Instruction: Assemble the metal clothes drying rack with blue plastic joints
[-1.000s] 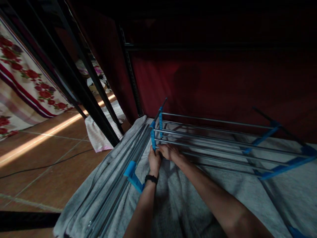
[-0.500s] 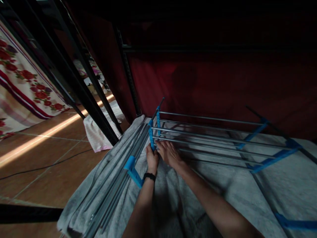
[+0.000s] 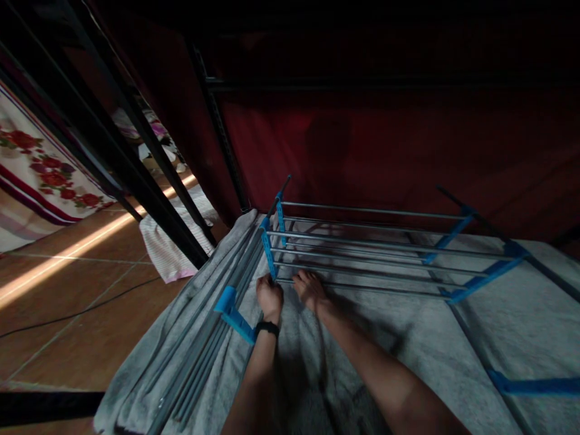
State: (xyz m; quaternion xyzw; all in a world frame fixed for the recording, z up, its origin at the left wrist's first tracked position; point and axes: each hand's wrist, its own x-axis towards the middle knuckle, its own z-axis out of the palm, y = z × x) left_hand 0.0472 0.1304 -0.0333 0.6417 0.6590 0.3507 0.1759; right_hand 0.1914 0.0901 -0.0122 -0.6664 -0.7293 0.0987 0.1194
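Note:
A rack of thin metal rods (image 3: 362, 244) stands on a grey blanket, its rods running between blue slotted brackets at the left (image 3: 268, 249) and the right (image 3: 487, 280). My left hand (image 3: 270, 297), with a dark wristband, is closed around the lower end of the near left bracket. Just right of it, my right hand (image 3: 310, 291) has its fingers curled at the lowest rod; they are pressed together near its left end. A separate blue bracket (image 3: 235, 315) lies left of my left wrist, on a bundle of grey tubes.
Loose grey tubes (image 3: 203, 350) lie along the blanket's (image 3: 408, 344) left side. Another blue piece (image 3: 534, 384) is at the lower right. Black metal posts (image 3: 158, 163) rise at the left, beside a tiled floor with a cable. A dark red cloth (image 3: 385, 151) hangs behind.
My right hand has moved down from the upper rods to the lowest rod. My left hand has shifted slightly lower on the bracket. The view has turned a little to the right.

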